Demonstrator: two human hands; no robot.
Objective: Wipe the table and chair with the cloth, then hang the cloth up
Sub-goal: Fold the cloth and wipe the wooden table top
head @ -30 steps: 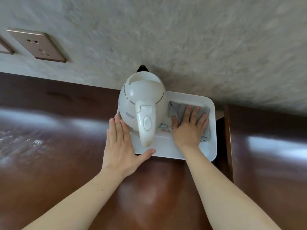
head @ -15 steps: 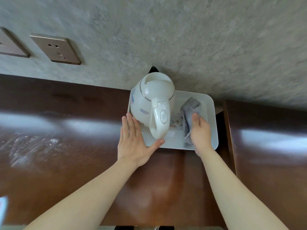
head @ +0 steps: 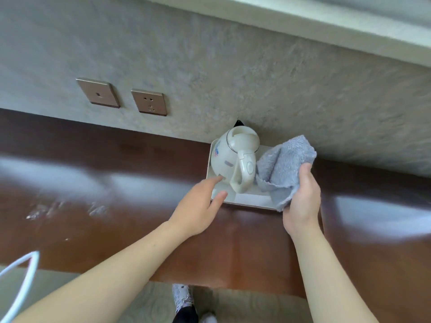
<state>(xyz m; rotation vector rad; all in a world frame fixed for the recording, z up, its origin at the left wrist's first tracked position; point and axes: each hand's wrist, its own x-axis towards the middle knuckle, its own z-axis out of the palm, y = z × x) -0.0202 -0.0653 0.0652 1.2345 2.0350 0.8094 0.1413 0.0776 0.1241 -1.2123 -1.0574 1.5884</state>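
Note:
A grey-blue fluffy cloth (head: 283,166) is bunched up in my right hand (head: 302,199), which grips it above the right half of a white tray (head: 250,199). The tray sits on the dark brown glossy table (head: 116,206) against the wall. A white electric kettle (head: 235,159) stands on the tray's left half. My left hand (head: 198,206) hovers at the tray's front left corner, fingers loosely extended, index finger near the kettle's base, holding nothing.
Two bronze wall plates (head: 149,102) sit on the grey textured wall above the table. Wet streaks (head: 65,209) mark the table at left. A white cable (head: 21,287) loops at the lower left. My shoe (head: 183,297) shows below the table's front edge.
My right hand lifted the cloth off the tray and now holds it bunched in the air. My left hand came off the table by the tray. The view pulled back.

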